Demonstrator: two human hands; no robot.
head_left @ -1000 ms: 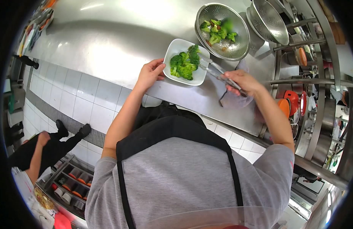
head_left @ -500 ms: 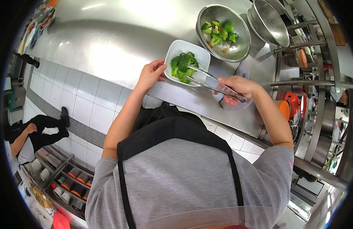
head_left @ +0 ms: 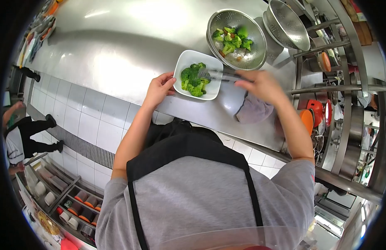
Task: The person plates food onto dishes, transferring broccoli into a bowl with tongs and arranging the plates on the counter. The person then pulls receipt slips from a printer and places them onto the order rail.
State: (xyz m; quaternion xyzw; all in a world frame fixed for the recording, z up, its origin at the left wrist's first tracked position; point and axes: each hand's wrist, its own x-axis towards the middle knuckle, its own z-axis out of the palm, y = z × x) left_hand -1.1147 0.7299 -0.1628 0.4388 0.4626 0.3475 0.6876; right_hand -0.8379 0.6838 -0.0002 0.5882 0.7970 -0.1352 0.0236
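My left hand [head_left: 161, 88] grips the left rim of a white square bowl [head_left: 214, 86], thumb at the edge. Green broccoli [head_left: 194, 80] lies in the bowl. Metal tongs [head_left: 228, 77], blurred by motion, are held in my right hand [head_left: 259, 85], their tips over the broccoli at its right side. Whether the tips pinch a piece cannot be made out. Behind the bowl, a perforated steel colander [head_left: 259, 46] holds more broccoli and some small brown-orange pieces. A greyish cloth [head_left: 254, 109] lies on the counter below my right hand.
The steel counter [head_left: 118, 54] carries a second colander [head_left: 288, 25] at the back right. A metal rack [head_left: 326, 89] with pans stands on the right. At the far left, another person [head_left: 28, 139] stands on the tiled floor near a shelf of cups [head_left: 82, 204].
My right hand and the tongs have moved up and turned more level, off the cloth. Bowl, colander and left hand appear slightly shifted left and down. The other person has changed posture.
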